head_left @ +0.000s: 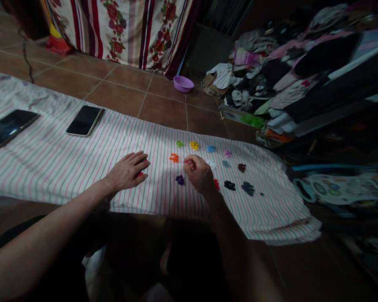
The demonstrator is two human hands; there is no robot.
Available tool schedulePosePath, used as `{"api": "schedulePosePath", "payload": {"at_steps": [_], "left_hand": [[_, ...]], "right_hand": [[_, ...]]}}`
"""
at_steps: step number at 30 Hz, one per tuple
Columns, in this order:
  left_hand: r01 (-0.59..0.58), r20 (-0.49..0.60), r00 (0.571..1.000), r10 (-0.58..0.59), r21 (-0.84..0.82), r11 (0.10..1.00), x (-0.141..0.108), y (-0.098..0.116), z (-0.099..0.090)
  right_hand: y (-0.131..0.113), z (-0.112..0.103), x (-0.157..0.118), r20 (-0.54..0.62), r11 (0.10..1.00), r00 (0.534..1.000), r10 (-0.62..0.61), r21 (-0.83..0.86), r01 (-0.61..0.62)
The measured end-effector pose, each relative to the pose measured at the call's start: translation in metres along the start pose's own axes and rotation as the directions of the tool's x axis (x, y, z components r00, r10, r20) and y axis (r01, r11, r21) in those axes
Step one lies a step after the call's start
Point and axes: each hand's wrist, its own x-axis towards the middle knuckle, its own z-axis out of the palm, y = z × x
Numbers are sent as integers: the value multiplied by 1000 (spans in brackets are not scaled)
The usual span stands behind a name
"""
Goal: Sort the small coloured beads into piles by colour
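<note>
My left hand (130, 170) lies flat on the striped cloth (129, 130) with its fingers stretched out. Small red bits show between and under its fingers. My right hand (199, 171) is closed in a pinch, and a tiny red piece (186, 162) shows at its fingertips. Little piles sorted by colour surround that hand: orange pieces (174, 157), purple pieces (179, 180), green pieces (179, 144), yellow pieces (194, 145) and white pieces (211, 164). Red pieces (216, 184) are partly hidden behind my right wrist. What kind of pieces they are is too small to tell.
Further right lie blue (211, 148), pink (227, 153), grey (226, 164), brown (241, 167), black (229, 185) and dark grey pieces (248, 188). Two phones, one nearer (84, 121) and one at the left edge (11, 128), rest on the cloth. A purple basin (183, 84) stands on the floor.
</note>
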Motion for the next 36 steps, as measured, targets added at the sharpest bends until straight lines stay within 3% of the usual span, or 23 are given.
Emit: {"api": "schedulePosePath", "payload": {"at_steps": [4,7,12,20,32,36], "left_hand": [[-22,-52,998,21,-21,1000,3,0,0],[-40,-77,996,39,-14,999,4,-1,0],[-59,-85,995,59,8,998,4,-2,2],[-62,-102,993,61,-7,998,4,-4,5],[-75,-99,992,75,4,997,6,-4,3],[-73,-92,993,73,6,997,6,-3,2]], "right_hand": [[31,-27,-10,56,991,990,126,-53,-123],[54,-45,-21,133,963,957,259,-107,-246],[77,-66,-35,137,917,914,382,-178,-357],[84,-74,-42,218,871,854,473,-261,-416],[77,-71,-37,235,847,826,512,-295,-441],[76,-71,-37,281,829,794,538,-344,-440]]}}
